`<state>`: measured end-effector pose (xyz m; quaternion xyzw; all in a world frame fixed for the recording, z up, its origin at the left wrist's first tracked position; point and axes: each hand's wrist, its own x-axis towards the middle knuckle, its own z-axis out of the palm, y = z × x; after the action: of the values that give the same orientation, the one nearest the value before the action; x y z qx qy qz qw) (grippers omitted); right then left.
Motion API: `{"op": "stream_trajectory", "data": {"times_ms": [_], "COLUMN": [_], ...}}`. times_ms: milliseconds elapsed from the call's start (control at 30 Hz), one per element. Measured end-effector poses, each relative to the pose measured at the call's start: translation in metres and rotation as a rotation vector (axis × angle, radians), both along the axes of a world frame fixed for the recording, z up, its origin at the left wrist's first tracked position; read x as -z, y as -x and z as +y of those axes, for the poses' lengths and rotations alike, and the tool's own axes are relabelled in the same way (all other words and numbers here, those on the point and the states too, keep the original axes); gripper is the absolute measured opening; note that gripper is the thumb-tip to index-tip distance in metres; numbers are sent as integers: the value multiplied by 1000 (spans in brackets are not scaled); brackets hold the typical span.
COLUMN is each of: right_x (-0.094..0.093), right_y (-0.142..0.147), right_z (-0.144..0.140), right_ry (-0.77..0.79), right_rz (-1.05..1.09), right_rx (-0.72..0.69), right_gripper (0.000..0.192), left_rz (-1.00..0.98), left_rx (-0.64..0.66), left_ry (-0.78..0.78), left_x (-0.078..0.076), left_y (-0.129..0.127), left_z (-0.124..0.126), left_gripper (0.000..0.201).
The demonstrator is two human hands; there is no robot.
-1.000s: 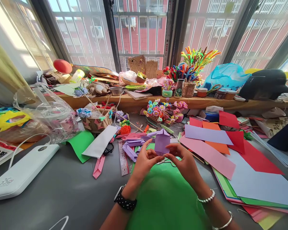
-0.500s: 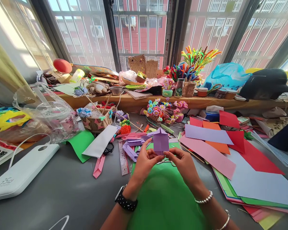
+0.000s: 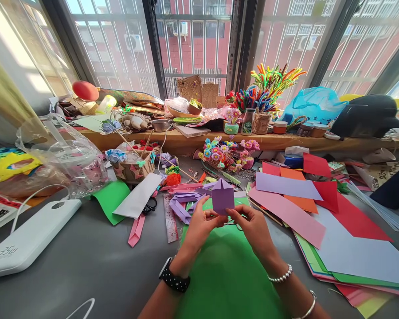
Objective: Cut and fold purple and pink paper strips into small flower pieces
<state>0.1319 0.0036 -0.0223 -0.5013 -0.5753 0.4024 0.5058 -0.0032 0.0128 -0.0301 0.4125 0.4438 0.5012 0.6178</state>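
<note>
Working over a gray table point(image 3: 119, 274), pretty crammed beyond the fingers point(image 3: 241, 219). Got a green sheet point(image 3: 232, 274) spread right below the fingers, likely as a work surface. Keeping a big paper stack point(image 3: 369, 261) well off to the right of the fingers, probably to be handy without crowding them. Also bunching some folded purple strips point(image 3: 179, 208) just beyond the left fingers, I'd guess for like-with-like.

Pinching with both the left hand point(image 3: 199, 226) and right hand point(image 3: 249, 226) here, thumbs against fingertips, nearly meeting. Holding the little folded purple paper point(image 3: 222, 199) upright between them, only by the bottom edge, seemingly to leave the face and pointed top unblocked. Can't really make out the fingertips behind it tho.

Compared with a second ago: gripping lower with the right fingers, at the bottom edge instead of the side, and showing the paper straighter, a hair further left. Basically unchanged elsewhere.
</note>
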Motion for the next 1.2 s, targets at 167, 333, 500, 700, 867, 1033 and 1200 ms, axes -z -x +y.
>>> {"op": "stream_trajectory", "data": {"times_ms": [167,333,500,700,867,1033,1200], "right_x": [0,-2,-3,3,1,0,3], "right_y": [1,2,2,1,2,4,-8], "right_z": [-1,-2,-2,1,-1,-3,7], "right_ry": [-14,-22,-17,70,137,138,131], "right_rz": [-15,-9,23,96,127,127,274], "right_rx": [16,-5,-58,-57,-79,-74,90], "right_gripper": [30,29,29,29,30,31,30], "left_rz": [31,-57,-103,-39,5,24,42], "left_rx": [2,87,90,106,175,201,192], "left_ry": [-66,-79,-103,-142,-118,-102,-102], "left_x": [-2,0,-3,-2,0,-3,-6], "left_y": [0,-1,-1,1,7,9,9], "left_z": [-2,-1,-2,-1,2,2,0], "left_gripper": [81,80,79,76,77,69,66]}}
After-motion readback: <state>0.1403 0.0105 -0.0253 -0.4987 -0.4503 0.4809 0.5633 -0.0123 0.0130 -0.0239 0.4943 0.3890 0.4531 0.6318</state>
